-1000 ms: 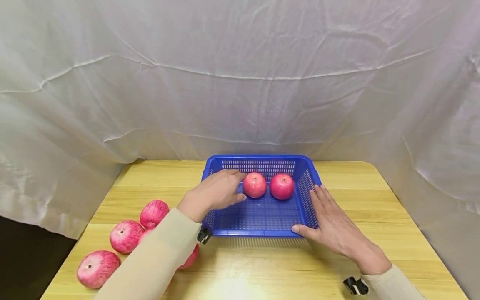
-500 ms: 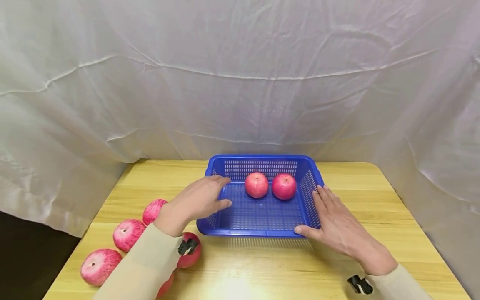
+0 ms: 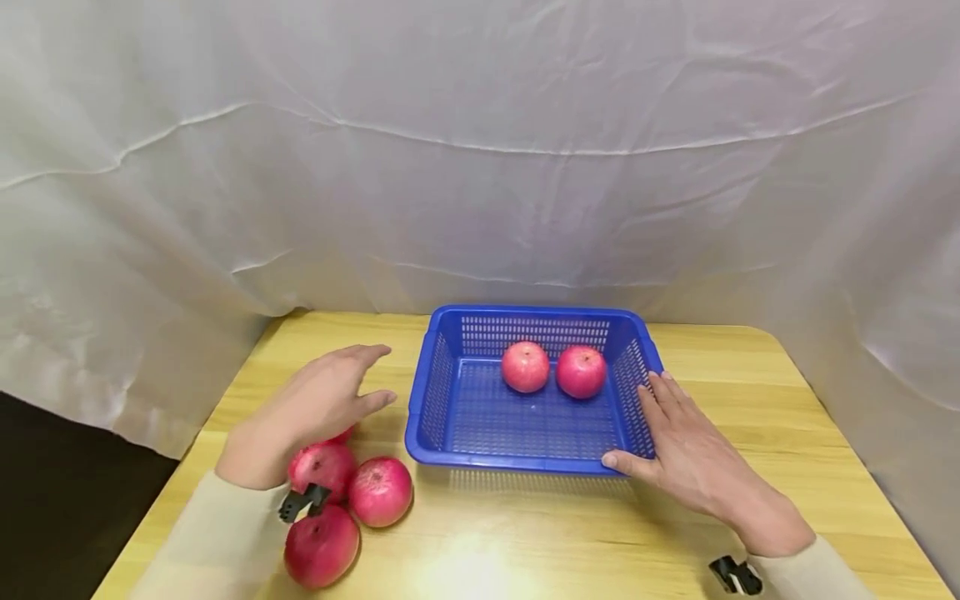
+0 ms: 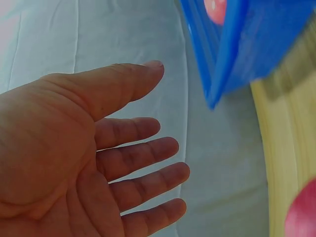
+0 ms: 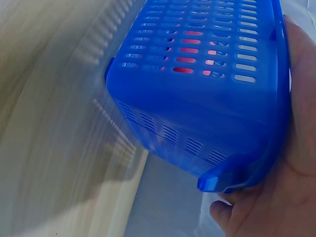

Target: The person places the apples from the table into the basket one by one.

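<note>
My left hand (image 3: 322, 400) is held over the left part of the table with its fingers apart and nothing in its grasp. In the left wrist view, the palm (image 4: 54, 153) faces the camera. Close by it are red apples: one (image 3: 322, 467) partly behind my wrist, one (image 3: 381, 492) to its right and another (image 3: 322, 546) nearer me; others are hidden under the sleeve. A blue plastic basket (image 3: 517, 461) stands mid-table with two apples inside, a paler one (image 3: 525, 367) and a redder one (image 3: 581, 372). My right hand (image 3: 693, 454) rests along its right rim, thumb at the front corner.
The wooden table (image 3: 555, 542) reaches back to a pale cloth curtain (image 3: 480, 208), which also hangs at both sides. Behind the basket, the rear rim (image 3: 536, 311) stands close to the curtain. A dark area (image 3: 67, 500) lies beyond the table's left edge.
My left hand has drawn out of the basket and moved left over the loose apples. My right hand stays at the basket's right rim. The view has shifted slightly.
</note>
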Motion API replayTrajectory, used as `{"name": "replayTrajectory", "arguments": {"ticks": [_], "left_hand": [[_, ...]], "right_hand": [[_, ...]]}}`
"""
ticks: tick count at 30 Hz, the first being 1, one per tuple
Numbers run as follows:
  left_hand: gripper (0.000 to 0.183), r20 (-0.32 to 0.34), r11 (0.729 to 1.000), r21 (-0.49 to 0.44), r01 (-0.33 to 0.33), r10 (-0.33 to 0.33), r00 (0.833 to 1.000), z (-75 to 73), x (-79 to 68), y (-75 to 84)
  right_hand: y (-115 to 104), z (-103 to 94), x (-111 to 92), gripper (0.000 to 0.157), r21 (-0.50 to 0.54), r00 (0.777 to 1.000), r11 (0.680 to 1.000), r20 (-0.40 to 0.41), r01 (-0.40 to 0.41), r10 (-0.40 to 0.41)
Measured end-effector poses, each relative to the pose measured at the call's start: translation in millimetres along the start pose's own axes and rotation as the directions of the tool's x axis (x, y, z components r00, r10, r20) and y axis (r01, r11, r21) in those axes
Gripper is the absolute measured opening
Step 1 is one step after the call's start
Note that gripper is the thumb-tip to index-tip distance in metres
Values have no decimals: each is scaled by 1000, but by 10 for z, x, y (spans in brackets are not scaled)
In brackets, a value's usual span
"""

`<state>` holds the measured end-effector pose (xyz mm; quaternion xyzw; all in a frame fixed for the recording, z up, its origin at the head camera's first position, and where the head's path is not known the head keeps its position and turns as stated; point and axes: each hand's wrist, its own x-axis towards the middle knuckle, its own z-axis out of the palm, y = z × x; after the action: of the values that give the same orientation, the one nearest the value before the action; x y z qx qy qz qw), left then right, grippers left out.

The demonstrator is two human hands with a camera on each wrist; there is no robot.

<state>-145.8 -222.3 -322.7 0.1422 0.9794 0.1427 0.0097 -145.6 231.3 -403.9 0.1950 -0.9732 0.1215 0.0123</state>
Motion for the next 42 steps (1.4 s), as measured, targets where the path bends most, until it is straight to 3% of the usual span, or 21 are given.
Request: {"name": "replayTrajectory", "arguments": {"ticks": [11, 26, 33, 42], "left_hand": [[67, -4, 997, 4, 72, -72, 997, -108, -275, -472], [71, 76, 980, 43, 194, -197, 977, -29, -550, -938], [74, 89, 978, 54, 200, -204, 975, 109, -463, -969], [90, 202, 979, 48, 199, -204, 958, 249, -156, -859]], "right_hand": [[65, -18, -56, 117, 33, 1000, 999, 3, -11, 11], [64, 12, -47, 115, 60, 1000, 998, -6, -4, 4], [54, 27, -32, 116, 76, 1000, 997, 9, -15, 14], [37, 50, -11, 116, 75, 1000, 997, 2, -4, 4]]}}
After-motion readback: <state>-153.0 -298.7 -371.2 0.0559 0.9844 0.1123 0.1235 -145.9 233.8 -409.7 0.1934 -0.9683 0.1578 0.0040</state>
